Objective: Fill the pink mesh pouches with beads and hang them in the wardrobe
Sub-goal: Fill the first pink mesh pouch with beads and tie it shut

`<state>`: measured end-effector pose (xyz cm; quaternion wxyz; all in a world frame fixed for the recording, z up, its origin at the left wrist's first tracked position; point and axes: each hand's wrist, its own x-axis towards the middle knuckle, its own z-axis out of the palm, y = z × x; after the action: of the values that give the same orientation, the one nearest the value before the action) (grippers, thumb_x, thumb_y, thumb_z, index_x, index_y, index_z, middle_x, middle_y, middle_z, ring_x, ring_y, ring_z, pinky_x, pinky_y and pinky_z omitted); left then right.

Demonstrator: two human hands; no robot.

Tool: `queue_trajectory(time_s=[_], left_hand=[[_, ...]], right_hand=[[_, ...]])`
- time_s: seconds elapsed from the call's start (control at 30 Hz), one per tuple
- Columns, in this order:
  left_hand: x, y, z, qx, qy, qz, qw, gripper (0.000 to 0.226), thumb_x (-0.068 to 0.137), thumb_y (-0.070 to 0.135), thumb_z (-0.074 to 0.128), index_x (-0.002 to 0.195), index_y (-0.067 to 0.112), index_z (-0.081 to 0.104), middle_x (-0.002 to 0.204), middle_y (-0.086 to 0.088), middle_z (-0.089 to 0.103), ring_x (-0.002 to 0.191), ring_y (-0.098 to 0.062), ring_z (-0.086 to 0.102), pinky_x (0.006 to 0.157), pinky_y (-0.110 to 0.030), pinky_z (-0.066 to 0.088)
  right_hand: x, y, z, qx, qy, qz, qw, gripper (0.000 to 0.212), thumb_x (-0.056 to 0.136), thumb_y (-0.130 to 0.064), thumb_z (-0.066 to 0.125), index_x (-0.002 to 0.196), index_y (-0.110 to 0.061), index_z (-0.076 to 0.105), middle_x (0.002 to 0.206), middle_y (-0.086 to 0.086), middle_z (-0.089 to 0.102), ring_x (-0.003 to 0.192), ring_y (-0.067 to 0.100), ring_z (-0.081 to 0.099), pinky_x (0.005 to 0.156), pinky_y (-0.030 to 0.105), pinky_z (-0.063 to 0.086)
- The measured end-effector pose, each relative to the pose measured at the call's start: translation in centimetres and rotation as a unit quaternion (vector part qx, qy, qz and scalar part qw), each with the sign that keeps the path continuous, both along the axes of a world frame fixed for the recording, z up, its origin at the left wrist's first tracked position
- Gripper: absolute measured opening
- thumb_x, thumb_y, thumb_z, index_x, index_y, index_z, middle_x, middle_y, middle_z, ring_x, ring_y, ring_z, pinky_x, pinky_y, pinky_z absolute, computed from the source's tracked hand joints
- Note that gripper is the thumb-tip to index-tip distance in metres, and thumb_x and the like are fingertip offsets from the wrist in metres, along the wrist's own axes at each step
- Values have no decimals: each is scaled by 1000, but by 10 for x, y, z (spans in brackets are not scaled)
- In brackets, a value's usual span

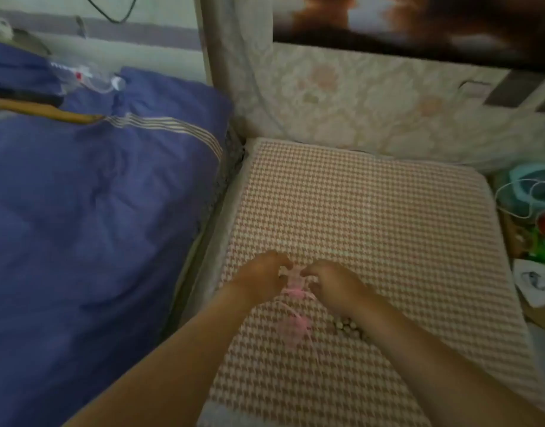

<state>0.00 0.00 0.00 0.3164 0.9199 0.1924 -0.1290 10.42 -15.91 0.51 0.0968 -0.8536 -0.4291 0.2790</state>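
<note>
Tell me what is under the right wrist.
Pale beads lie on the cushion, poking out beside the wrist, which hides any more. The left hand and right hand pinch a pouch beyond.

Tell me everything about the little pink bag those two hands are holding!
The pink mesh pouch is small, thin and see-through, like netting, with a pink ribbon gathered at its lower part. The left hand and right hand pinch its pale upper edge from either side, over the checked cushion. It is too blurry to tell if anything is inside.
</note>
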Motion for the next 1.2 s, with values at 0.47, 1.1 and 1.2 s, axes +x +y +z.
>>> queue_trajectory(time_s=[0.47,1.1,1.2], left_hand=[[13,14,-155,52,-185,-49,980,46,79,40,69,123,29,61,105,7,59,100,-13,48,88,-36,47],[-113,-79,-61,0,-348,-7,937,9,92,25,64,100,25,66,86,11,65,80,-9,61,75,-36,54],[-139,-95,-41,17,-351,-29,936,9,91,22,64,99,23,68,83,16,61,79,-5,57,73,-27,50]], right_hand=[[40,19,-148,140,-139,130,972,34,89,-45,62,116,-27,72,110,-4,71,98,19,63,86,39,51],[-115,-88,-39,327,12,-160,931,28,97,-48,55,99,-29,76,90,-12,75,83,8,69,81,36,58],[-140,-108,-17,305,9,-186,934,28,95,-38,62,79,-22,78,77,-2,76,72,22,71,77,47,61]])
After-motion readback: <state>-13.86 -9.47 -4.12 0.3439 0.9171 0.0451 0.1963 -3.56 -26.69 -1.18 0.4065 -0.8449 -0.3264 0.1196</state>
